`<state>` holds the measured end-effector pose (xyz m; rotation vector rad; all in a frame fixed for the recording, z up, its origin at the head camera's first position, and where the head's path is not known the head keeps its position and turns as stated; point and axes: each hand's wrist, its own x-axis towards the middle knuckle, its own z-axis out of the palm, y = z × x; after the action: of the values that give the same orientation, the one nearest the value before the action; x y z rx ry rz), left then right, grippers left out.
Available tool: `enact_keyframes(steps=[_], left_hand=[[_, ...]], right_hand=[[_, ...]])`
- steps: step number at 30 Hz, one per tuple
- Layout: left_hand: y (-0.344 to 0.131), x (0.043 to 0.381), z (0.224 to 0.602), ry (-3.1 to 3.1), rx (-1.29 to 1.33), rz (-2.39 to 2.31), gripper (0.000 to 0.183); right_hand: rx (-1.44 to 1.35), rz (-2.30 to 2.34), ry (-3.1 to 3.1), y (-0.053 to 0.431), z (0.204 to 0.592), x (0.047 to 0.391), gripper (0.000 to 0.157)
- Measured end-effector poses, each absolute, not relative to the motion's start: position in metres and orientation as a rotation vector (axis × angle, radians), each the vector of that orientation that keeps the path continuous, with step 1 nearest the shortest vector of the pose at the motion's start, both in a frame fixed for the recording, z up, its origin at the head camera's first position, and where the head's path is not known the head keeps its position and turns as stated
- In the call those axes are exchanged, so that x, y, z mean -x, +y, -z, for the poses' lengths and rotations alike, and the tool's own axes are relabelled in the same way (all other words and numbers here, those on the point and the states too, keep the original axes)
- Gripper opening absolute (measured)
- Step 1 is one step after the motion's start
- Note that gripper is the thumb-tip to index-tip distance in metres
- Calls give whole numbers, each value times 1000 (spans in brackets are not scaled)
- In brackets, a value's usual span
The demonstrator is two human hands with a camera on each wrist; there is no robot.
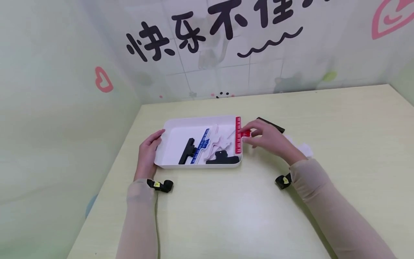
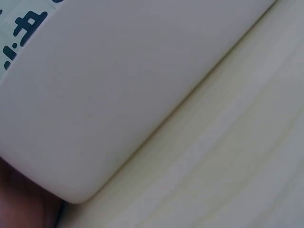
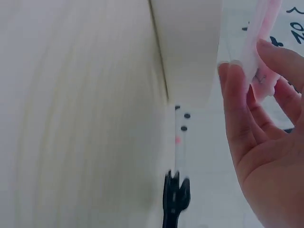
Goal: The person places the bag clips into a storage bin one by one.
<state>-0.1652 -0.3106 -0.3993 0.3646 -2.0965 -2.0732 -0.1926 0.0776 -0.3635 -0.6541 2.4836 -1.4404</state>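
Note:
A shallow white tray (image 1: pixel 174 144) stands on the table, and my left hand (image 1: pixel 148 151) grips its left side, thumb at the rim. My right hand (image 1: pixel 266 138) pinches a red ruler clip (image 1: pixel 238 138) by its handle, over the tray's right end. The right wrist view shows this clip pale pink between thumb and fingers. Inside the tray lie a black clip (image 1: pixel 186 151), a blue ruler clip (image 1: pixel 201 145), several pale, whitish clips (image 1: pixel 220 144) and another black clip (image 1: pixel 222 158) near the front wall. The tray's outer wall (image 2: pixel 118 95) fills much of the left wrist view.
A black clip (image 1: pixel 271 125) lies on the table behind my right hand. Something white (image 1: pixel 305 149) shows beside my right wrist, partly hidden by it. A printed wall covering (image 1: pixel 210 79) rises behind the table, with another at the left.

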Motion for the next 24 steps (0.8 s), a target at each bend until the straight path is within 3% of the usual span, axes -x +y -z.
enact_keyframes(steps=[8, 15, 24], left_hand=[[-310, 164, 399, -2083, -358, 2081, 29], [-310, 164, 399, -2085, -346, 2078, 29], [-311, 164, 397, -2076, -343, 2078, 29]], right_hand=[[471, 1618, 2321, 45, 359, 188, 33], [576, 1645, 2306, 12, 355, 185, 18], [528, 1693, 2317, -23, 354, 181, 15]])
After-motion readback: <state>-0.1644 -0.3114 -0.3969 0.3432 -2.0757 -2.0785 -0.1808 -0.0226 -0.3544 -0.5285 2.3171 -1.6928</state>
